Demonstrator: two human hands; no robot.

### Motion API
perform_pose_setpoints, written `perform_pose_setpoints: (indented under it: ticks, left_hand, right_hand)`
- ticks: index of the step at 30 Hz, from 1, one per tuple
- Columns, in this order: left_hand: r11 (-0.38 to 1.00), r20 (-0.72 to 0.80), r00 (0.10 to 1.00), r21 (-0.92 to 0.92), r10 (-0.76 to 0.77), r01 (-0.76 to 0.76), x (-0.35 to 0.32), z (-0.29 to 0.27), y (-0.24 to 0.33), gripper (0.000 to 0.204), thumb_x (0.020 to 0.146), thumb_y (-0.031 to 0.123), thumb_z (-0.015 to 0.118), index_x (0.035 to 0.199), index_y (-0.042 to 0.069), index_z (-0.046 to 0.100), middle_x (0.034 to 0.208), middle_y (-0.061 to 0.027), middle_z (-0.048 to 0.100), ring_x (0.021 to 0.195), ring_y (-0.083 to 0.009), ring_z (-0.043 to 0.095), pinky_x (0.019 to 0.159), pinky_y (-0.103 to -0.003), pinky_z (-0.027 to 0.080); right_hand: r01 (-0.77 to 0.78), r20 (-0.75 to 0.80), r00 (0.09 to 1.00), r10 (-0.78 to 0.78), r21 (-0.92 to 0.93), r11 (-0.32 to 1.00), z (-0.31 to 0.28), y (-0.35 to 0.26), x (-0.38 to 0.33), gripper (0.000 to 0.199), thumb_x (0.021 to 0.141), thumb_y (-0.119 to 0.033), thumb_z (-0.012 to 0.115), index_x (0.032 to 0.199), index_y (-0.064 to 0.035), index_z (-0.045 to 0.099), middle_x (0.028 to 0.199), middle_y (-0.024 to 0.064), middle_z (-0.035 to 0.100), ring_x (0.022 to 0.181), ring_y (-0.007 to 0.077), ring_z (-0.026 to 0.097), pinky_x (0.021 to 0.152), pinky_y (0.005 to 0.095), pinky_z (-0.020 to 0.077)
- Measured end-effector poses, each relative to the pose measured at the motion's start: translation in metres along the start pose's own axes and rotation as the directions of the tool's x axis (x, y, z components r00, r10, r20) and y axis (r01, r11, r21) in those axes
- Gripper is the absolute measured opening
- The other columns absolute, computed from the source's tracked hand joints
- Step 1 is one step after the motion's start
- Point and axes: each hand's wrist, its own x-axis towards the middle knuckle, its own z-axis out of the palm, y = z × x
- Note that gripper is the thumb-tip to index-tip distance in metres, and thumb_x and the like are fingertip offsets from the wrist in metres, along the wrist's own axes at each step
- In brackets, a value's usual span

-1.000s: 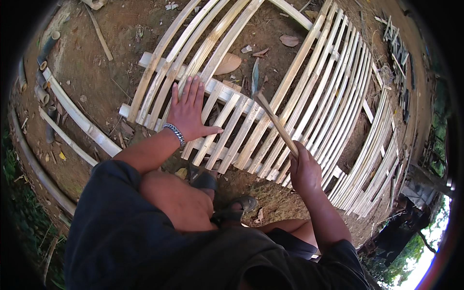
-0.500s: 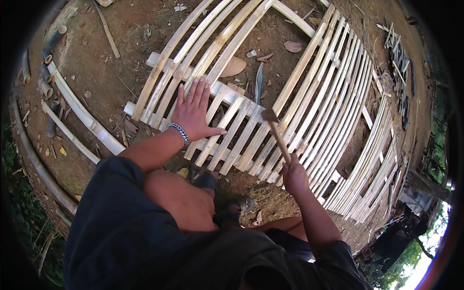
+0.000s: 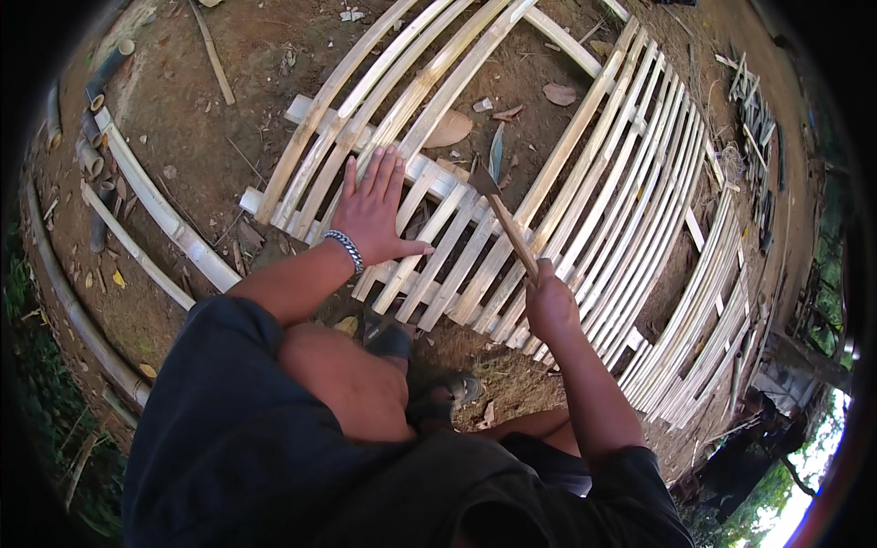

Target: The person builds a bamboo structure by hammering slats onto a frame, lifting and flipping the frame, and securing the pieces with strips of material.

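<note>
A panel of split bamboo slats (image 3: 585,183) lies flat on the dirt in front of me. My left hand (image 3: 373,210) presses palm-down on the slats near the panel's near-left end, fingers spread, a metal chain bracelet (image 3: 347,249) on the wrist. My right hand (image 3: 548,306) grips the wooden handle of a hammer (image 3: 501,219). The hammer's dark head is down on a slat just right of my left hand.
Long split bamboo poles (image 3: 155,205) lie on the dirt at the left. More slat panels (image 3: 713,338) are stacked at the right. Dry leaves and chips (image 3: 449,130) lie under the panel. My sandalled foot (image 3: 438,393) rests by the panel's near edge.
The hammer has swung down and leftward; its head now meets the slat by my left hand. My left hand has stayed pressed on the slats.
</note>
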Motion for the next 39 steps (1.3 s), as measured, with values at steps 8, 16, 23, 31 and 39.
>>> perform_pose_setpoints:
  ticks: [8, 16, 23, 31, 39]
  left_hand:
    - [1.000, -0.024, 1.000, 0.028, 0.002, -0.002, -0.001, 0.002, -0.004, 0.136, 0.073, 0.092, 0.052, 0.160, -0.004, 0.012, 0.169, -0.0200, 0.006, 0.158, -0.0304, -0.002, 0.124, -0.058, -0.005]
    - [1.000, -0.017, 1.000, -0.018, 0.009, -0.009, 0.001, 0.002, -0.002, 0.141, 0.069, 0.092, 0.057, 0.160, -0.004, 0.008, 0.169, -0.0206, 0.006, 0.158, -0.0304, -0.002, 0.125, -0.056, -0.006]
    - [0.999, -0.081, 0.997, -0.045, 0.014, -0.018, -0.001, 0.009, -0.008, 0.136, 0.071, 0.087, 0.060, 0.160, -0.004, 0.013, 0.169, -0.0196, 0.009, 0.158, -0.0305, 0.001, 0.125, -0.058, -0.004]
    - [1.000, -0.024, 1.000, -0.031, 0.002, -0.003, -0.001, 0.002, -0.005, 0.141, 0.067, 0.091, 0.060, 0.160, -0.004, 0.013, 0.169, -0.0203, 0.006, 0.158, -0.0305, 0.000, 0.125, -0.057, -0.004]
    - [1.000, -0.036, 0.999, -0.026, -0.007, 0.006, -0.003, 0.000, -0.006, 0.136, 0.071, 0.089, 0.058, 0.160, -0.004, 0.013, 0.169, -0.0201, 0.008, 0.158, -0.0309, 0.000, 0.124, -0.059, -0.004]
  right_hand:
    - [0.448, -0.411, 0.833, -0.371, 0.106, 0.888, -0.010, -0.010, -0.039, 0.037, 0.099, -0.019, 0.059, 0.134, -0.0095, 0.049, 0.099, 0.0215, 0.070, 0.086, 0.0422, 0.070, 0.077, 0.0516, 0.0566]
    - [0.351, -0.212, 0.916, -0.340, 0.017, 0.936, 0.017, 0.041, -0.045, 0.041, 0.100, -0.020, 0.060, 0.139, -0.0136, 0.049, 0.104, 0.0206, 0.070, 0.084, 0.0406, 0.070, 0.074, 0.0504, 0.0568]
    - [0.290, -0.405, 0.910, -0.088, 0.471, 0.833, 0.078, 0.027, -0.062, 0.035, 0.103, -0.015, 0.057, 0.134, -0.0031, 0.045, 0.085, 0.0203, 0.066, 0.065, 0.0315, 0.068, 0.055, 0.0470, 0.0543]
    - [0.095, -0.187, 0.982, 0.004, 0.516, 0.851, 0.068, -0.030, -0.040, 0.036, 0.103, -0.019, 0.055, 0.129, 0.0024, 0.043, 0.084, 0.0246, 0.067, 0.072, 0.0382, 0.070, 0.063, 0.0492, 0.0567]
    - [0.185, -0.195, 0.974, -0.111, 0.422, 0.887, 0.085, -0.030, -0.027, 0.040, 0.102, -0.017, 0.058, 0.129, 0.0072, 0.042, 0.083, 0.0242, 0.064, 0.076, 0.0343, 0.069, 0.069, 0.0487, 0.0562]
